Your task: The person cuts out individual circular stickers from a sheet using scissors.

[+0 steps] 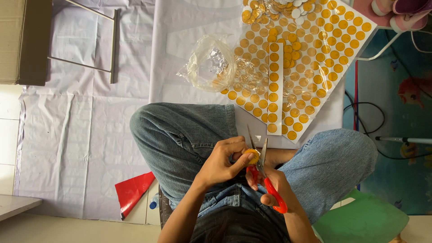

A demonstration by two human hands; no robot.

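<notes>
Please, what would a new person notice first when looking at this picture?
First, the hands at bottom centre: the right hand works red-handled scissors, blades open, around a small yellow disc pinched by the left hand, above crossed legs in jeans. Next, the sheets of yellow round stickers spread on the floor at top right, with a crumpled clear bag beside them.

The sticker sheets (310, 67) lie on the floor sheet (90, 126) beyond the knees, the plastic bag (209, 65) at their left edge, the cardboard box (24, 40) far left.
</notes>
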